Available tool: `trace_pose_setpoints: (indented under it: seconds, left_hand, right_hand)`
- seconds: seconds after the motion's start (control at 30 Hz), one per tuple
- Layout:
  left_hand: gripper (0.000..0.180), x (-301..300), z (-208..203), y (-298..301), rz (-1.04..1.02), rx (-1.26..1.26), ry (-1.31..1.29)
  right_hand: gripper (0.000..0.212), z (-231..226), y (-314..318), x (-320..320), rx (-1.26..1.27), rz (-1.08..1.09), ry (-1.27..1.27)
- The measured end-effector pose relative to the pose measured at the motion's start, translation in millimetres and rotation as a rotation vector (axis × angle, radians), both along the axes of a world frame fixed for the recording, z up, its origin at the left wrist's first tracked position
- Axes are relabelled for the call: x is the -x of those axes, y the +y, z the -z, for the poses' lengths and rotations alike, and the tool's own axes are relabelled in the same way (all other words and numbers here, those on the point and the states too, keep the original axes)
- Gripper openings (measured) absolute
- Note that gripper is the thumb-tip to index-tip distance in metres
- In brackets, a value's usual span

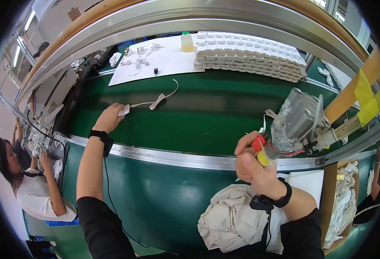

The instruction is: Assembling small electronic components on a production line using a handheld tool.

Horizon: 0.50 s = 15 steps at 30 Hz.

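My left hand (110, 117) is closed on a small white power adapter (124, 110) at the left of the green belt. From the adapter a white cable (157, 101), tied in the middle, runs right across the belt. My right hand (254, 162) is curled at the belt's near edge, right of centre. A grey metal device (298, 121) with a red part (259, 142) and a yellow ring (265, 157) overlaps its fingers. Beside them a bundled white cable (270, 114) shows. What the right fingers hold is hidden.
White stacked trays (250, 56) stand at the far side, beside a bottle of yellowish liquid (187, 42) and a white board (125, 73) with cables. Beige cloth (233, 218) lies near my right forearm, left of a cardboard box (329, 203). A person (38, 194) works at far left.
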<state>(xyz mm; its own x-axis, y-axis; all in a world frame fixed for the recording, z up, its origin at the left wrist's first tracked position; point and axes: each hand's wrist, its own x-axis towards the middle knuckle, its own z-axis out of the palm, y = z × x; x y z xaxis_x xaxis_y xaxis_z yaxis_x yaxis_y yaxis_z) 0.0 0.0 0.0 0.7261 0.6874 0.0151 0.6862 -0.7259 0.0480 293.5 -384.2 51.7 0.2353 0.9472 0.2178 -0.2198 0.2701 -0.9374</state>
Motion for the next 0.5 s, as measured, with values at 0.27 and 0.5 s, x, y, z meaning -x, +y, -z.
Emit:
trace_pose_setpoints:
  seconds: [0.27,0.5]
  left_hand:
    - [0.027,-41.8,-23.0,-33.4,-0.092,0.44,-0.141]
    - [0.038,-128.1,-11.4,-168.9,-0.107,1.62,-0.859]
  right_hand:
    - [0.022,-6.9,13.1,6.0,0.02,-0.058,0.019]
    - [0.021,-15.7,21.2,1.5,0.031,-0.046,-0.019]
